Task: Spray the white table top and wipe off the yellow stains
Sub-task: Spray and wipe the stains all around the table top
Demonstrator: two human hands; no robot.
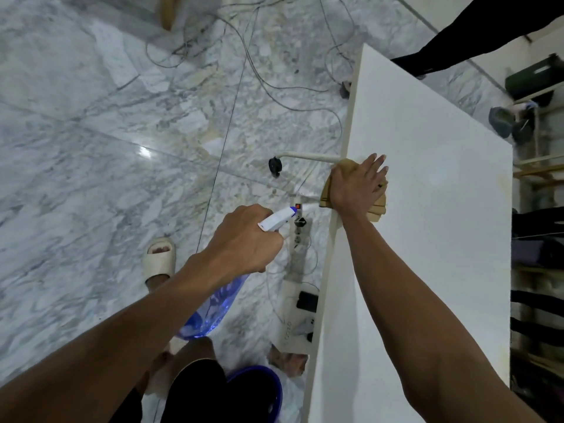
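The white table top runs up the right half of the view. My right hand presses flat, fingers spread, on a tan cloth at the table's left edge. My left hand grips a clear blue spray bottle by its white trigger head, held over the floor left of the table, with the nozzle pointing toward the cloth. Faint yellow staining shows near the table's right edge.
A power strip and several cables lie on the marble floor beside the table. A blue tub sits near my legs, and my sandalled foot stands left of it. Another person's dark sleeve reaches in at top right. Shelves crowd the right.
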